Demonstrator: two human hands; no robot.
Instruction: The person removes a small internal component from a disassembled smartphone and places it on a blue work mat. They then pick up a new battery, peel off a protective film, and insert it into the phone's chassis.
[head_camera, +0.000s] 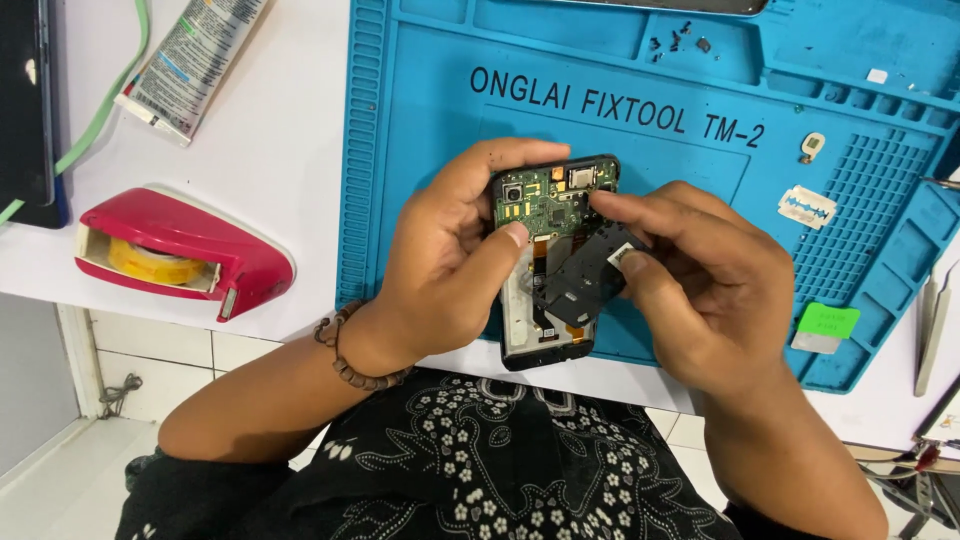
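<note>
An opened phone (552, 265) is being gripped by the left hand (455, 265) above the blue mat (420, 120), while a black cover piece (585, 275) is being pinched by the right hand (690, 275).

Left hand (450, 270) steadies opened phone (552, 215); right hand (700, 280) pinches black part (585, 275).

The left hand (450, 250) covers the left edge of the opened phone (553, 262), and the right hand (690, 280) hides part of the black plate (580, 275) it pinches. At the far edge of the blue mat (420, 120), a grey object (680, 5) is cut off. Tiny screws (675, 42) in a far tray are too small to tell apart. Tweezers (932, 320) run off the table's right edge.
</note>
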